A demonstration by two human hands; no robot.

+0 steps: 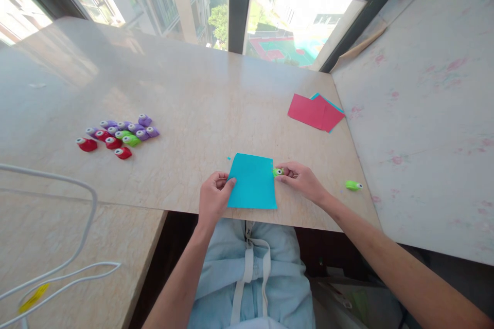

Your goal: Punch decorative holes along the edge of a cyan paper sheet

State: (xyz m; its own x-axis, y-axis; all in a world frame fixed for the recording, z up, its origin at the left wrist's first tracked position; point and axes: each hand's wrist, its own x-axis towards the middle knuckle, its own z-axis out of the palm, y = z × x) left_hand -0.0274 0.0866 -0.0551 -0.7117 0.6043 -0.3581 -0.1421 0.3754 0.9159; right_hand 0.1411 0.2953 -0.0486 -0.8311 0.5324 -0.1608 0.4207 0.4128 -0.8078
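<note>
A sheet of blue paper lies near the front edge of the table. Its left edge is pinched between the thumb and fingers of my left hand. My right hand is closed on a small green craft punch, which sits at the paper's right edge. Whether the paper's edge is inside the punch's slot is too small to tell. A tiny blue scrap rests just beyond the paper's upper left corner. Another green punch lies on the table to the right of my right hand.
Several purple, red and green punches are grouped at the left. Red paper sheets overlap blue ones at the back right. White cables loop at the lower left. A flower-patterned wall bounds the right side, with windows behind the table.
</note>
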